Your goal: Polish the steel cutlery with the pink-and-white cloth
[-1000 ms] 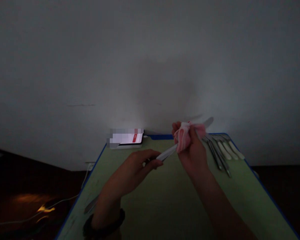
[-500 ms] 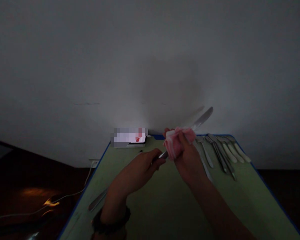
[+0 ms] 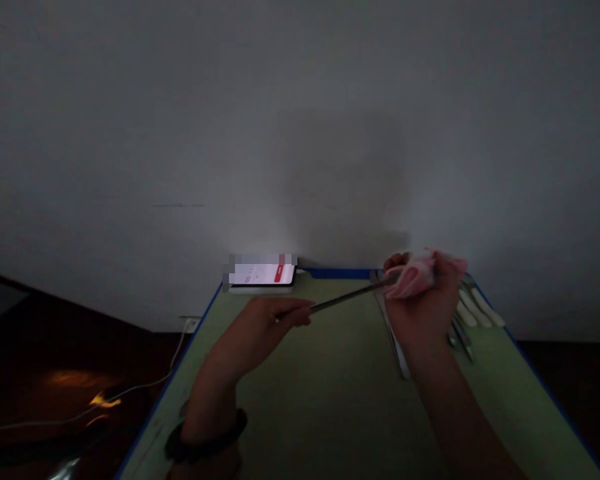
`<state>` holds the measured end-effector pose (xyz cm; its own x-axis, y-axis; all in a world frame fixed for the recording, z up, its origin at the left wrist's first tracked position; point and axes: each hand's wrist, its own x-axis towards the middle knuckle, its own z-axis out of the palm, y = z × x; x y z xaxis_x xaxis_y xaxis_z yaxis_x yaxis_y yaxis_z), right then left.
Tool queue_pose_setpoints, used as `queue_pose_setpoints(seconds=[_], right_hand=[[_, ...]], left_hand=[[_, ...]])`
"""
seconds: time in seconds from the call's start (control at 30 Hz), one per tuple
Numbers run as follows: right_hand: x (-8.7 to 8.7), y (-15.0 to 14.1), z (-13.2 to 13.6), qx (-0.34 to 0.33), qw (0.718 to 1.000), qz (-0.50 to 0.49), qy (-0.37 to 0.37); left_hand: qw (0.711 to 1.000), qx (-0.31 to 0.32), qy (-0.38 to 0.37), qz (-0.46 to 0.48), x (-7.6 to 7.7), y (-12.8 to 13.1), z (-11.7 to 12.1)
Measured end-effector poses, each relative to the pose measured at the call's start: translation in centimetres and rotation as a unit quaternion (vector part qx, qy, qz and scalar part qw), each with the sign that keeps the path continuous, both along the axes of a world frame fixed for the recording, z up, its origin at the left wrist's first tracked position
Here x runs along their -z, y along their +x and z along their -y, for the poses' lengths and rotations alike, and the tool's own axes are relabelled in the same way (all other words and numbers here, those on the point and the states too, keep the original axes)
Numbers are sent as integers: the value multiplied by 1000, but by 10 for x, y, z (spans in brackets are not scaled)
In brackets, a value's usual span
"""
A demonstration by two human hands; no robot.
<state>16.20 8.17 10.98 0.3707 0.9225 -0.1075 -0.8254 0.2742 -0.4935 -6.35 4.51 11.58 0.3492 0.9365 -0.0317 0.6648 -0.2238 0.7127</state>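
Above the table, a metal table knife [image 3: 350,295] slants up to the right between my two hands. My left hand [image 3: 253,337], closed in a pinch, grips the knife's lower left end. A pink cloth [image 3: 413,278] is bunched in my right hand [image 3: 425,310], which is closed around it. The far end of the knife goes into the cloth and is hidden there. Below my right hand, long silvery cutlery [image 3: 393,333] lies on the table, partly covered by the wrist.
The green table [image 3: 325,400] has a blue edge and stands against a grey wall [image 3: 130,133]. A lit phone [image 3: 260,275] sits at its back left. White-handled cutlery [image 3: 480,310] and darker handles [image 3: 463,343] lie at the right. A white cable [image 3: 145,387] runs along the left.
My right hand and the cloth have moved right along the knife to its far end, covering the blade tip. My left hand has shifted left. The knife is tilted less steeply.
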Motion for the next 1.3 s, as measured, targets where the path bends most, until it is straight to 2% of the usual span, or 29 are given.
queue_pose_setpoints(seconds=[0.13,0.27,0.47,0.57,0.7,0.83,1.0,1.1,1.17,1.3], right_hand=[[2,1,-1,9,1000,1,12],[0,-5,1,-21,1000,-20,1],[4,-21,7,-92,996,-5,8],[8,-28,9,-131,991,-6,2],[11,-31,8,-133,991,-3,21],[9,-27,6,-119,992,17,28],[5,-41,15,-145,986,76,-9],[10,-58,25,-189,969,144,-72],[15,-65,29,-194,960,181,-88],[22,-63,25,-173,960,213,-56]], left_hand=[[990,17,-117,81,-1,-3,2],[966,105,-216,91,-2,-6,2],[937,229,-249,87,-3,3,2],[922,268,-256,110,-3,10,2],[908,300,-273,104,-5,15,2],[920,288,-250,92,-7,15,2],[937,215,-250,115,-5,16,3],[952,175,-215,129,-1,19,3],[962,163,-184,121,2,19,2],[970,149,-160,102,4,15,1]])
